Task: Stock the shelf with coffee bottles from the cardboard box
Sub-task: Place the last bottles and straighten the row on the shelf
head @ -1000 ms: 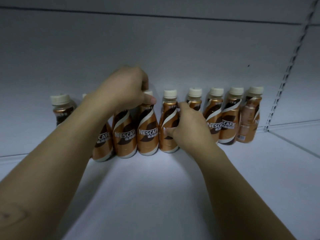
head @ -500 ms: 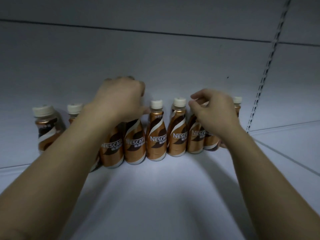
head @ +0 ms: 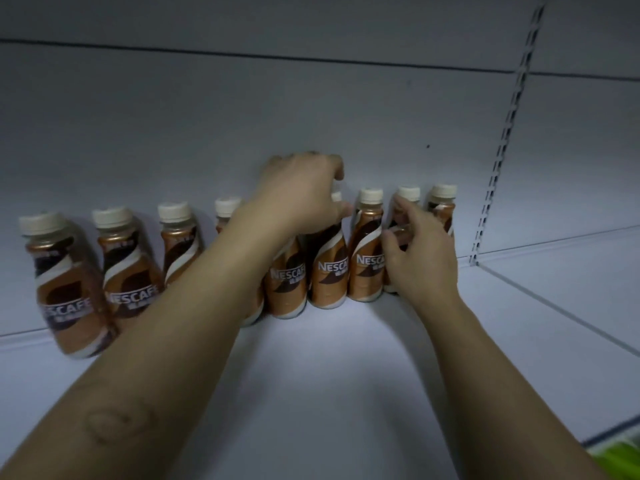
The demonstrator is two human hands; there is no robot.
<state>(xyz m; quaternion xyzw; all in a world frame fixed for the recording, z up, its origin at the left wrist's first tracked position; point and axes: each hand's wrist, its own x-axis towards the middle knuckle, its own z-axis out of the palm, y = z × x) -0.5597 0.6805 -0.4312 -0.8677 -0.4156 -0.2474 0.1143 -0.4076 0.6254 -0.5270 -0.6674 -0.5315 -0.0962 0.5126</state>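
left hand [head: 299, 192]: curled over a coffee bottle [head: 329, 268] top, 12 o'clock | right hand [head: 420, 258]: fingers bent, touching second-last bottle [head: 403, 209], 1 o'clock | row on shelf [head: 329, 375] against back wall

- I see the coffee bottles [head: 365, 261] wrapped in glossy brown-and-copper plastic sleeves.
- Their caps [head: 371, 195] look like matt cream plastic.
- The shelf [head: 329, 375] reads to me as smooth, matt white painted metal.
- The slotted upright [head: 502, 150] looks like metal too.

A slotted upright [head: 509, 133] runs up the grey back panel [head: 242, 116]; something green [head: 620, 457] shows bottom right.
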